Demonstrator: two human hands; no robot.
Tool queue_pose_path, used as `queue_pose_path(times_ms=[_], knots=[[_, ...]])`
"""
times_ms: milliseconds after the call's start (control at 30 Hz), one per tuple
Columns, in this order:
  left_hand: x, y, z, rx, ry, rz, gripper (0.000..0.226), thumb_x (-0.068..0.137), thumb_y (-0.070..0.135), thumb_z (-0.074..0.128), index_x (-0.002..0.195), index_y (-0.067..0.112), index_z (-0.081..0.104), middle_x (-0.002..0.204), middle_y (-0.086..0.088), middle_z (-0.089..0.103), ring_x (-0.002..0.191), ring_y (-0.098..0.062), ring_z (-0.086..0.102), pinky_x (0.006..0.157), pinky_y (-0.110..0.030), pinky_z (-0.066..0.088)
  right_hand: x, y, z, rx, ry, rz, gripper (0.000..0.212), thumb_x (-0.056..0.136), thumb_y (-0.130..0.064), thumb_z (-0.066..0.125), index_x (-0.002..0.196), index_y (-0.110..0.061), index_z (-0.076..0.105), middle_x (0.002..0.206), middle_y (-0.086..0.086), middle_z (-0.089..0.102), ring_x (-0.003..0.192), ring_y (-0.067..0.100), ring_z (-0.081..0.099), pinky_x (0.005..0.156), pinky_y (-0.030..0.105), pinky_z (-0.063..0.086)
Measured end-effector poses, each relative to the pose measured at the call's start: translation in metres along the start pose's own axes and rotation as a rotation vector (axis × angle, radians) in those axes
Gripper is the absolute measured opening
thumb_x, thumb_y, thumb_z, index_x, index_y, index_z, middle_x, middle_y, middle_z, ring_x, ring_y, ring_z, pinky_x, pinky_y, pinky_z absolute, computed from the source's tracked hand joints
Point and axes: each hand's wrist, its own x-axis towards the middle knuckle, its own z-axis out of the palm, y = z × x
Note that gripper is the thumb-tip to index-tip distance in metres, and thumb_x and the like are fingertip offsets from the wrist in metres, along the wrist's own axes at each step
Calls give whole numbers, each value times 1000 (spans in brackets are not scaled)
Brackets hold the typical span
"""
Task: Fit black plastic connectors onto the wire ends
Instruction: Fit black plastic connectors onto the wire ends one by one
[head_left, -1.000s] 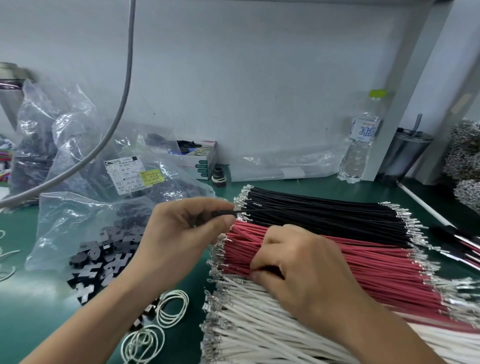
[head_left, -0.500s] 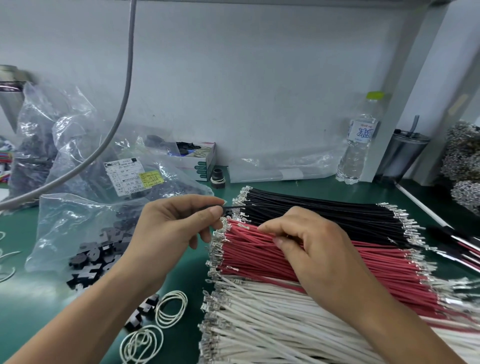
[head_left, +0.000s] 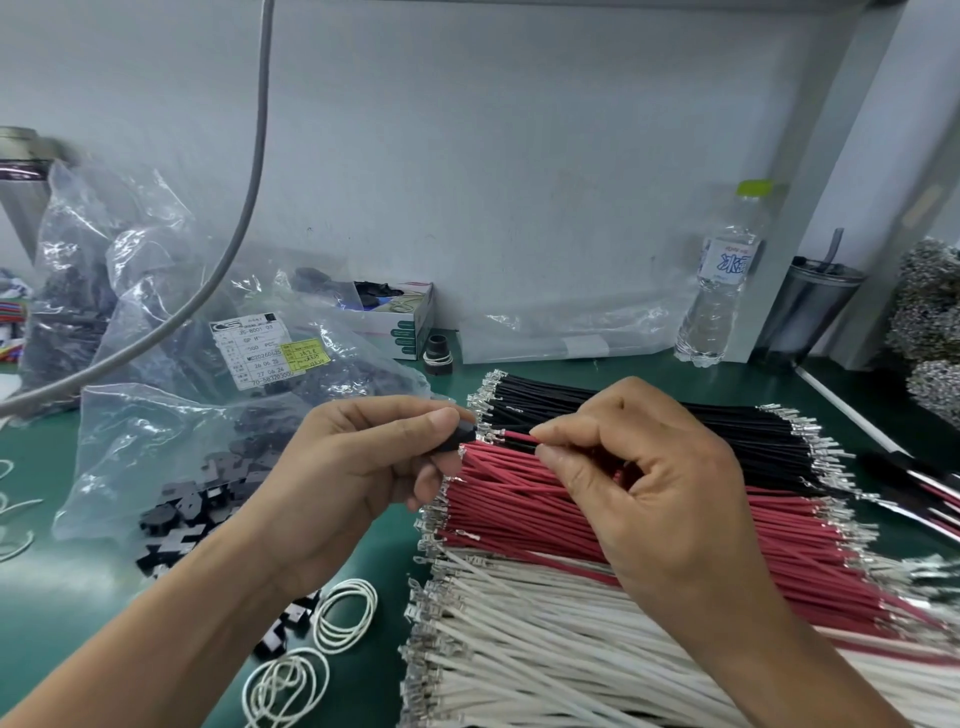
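Note:
My left hand (head_left: 358, 467) pinches a small black plastic connector (head_left: 464, 434) between thumb and forefinger. My right hand (head_left: 639, 478) pinches a red wire (head_left: 514, 435) just behind its metal terminal, whose tip points at the connector. A black wire lies alongside the red one. Below the hands lie three bundles of cut wires: black wires (head_left: 727, 431), red wires (head_left: 519, 499) and white wires (head_left: 519, 639), all with crimped metal ends. Loose black connectors (head_left: 182, 525) spill from a clear plastic bag (head_left: 171, 441) at the left.
White rubber bands (head_left: 345, 613) lie on the green mat (head_left: 62, 587). More bags of parts (head_left: 130, 291), a small box (head_left: 400, 317), a water bottle (head_left: 719, 291) and a dark cup (head_left: 810, 306) stand along the back wall. A grey cable (head_left: 244, 197) hangs at the left.
My right hand lifted off the red bundle with a red wire pinched and brought its end up toward the connector in my left hand.

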Motion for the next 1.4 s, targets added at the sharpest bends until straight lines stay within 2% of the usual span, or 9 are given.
queue_pose_path(times_ms=[167,467,667,933,1033,1100,1167,1267,1400], knots=[[0,1,0,-52,-38,-30,32,71,26,80,92,2,81,69,-13,67,56,-19,55,51,-22,47,0,-2,0,80,28,-38,8,87,-20,74,92,-24,79,84,-11,63,82,17,64,68,23,50],[-1,1,0,-97,-64,-77,25,74,23,83,91,5,82,68,-11,67,54,-16,55,51,-21,46,-1,1,3,63,9,-2,8,86,-20,75,91,-25,79,84,-11,63,82,17,65,66,25,50],[-1,2,-1,-90,-81,-68,49,61,34,96,95,3,81,69,-11,67,55,-16,56,52,-21,46,-1,1,1,9,-30,-33,6,88,-21,75,91,-24,79,84,-11,61,76,16,63,62,25,49],[-2,2,1,-9,-42,-126,33,73,22,84,94,-2,79,68,-15,66,50,-16,53,48,-19,44,3,-2,-2,-236,-29,-238,12,93,-22,69,94,-16,80,82,-9,57,70,7,53,58,23,46],[-2,1,6,-49,-39,-144,33,78,22,81,99,-4,78,69,-13,66,50,-15,54,48,-20,43,-2,-5,6,-229,-23,-223,15,95,-22,65,95,-13,77,84,-6,59,72,12,58,58,31,51],[-4,2,11,-23,-21,-110,37,76,29,78,100,1,79,72,-13,69,52,-16,56,48,-21,44,-3,-5,8,-248,-30,-192,14,95,-23,64,95,-15,76,85,-8,59,73,11,58,59,32,51],[-5,2,14,180,18,25,36,70,31,83,101,12,82,78,-12,75,57,-16,61,50,-21,49,-2,-4,5,-253,-50,-135,13,94,-25,63,94,-20,74,87,-12,58,76,8,58,61,32,51],[-7,1,16,414,42,223,25,68,17,86,93,14,84,69,-10,75,53,-11,62,52,-15,48,-2,-1,1,-250,-104,-78,13,94,-30,62,92,-24,73,86,-15,56,75,6,57,61,31,50],[-9,-2,17,431,12,223,16,73,9,83,89,11,84,64,-6,74,50,-9,63,51,-13,48,0,-2,3,-223,-148,-87,17,93,-32,62,84,-21,71,81,-15,54,71,7,55,61,31,48]])
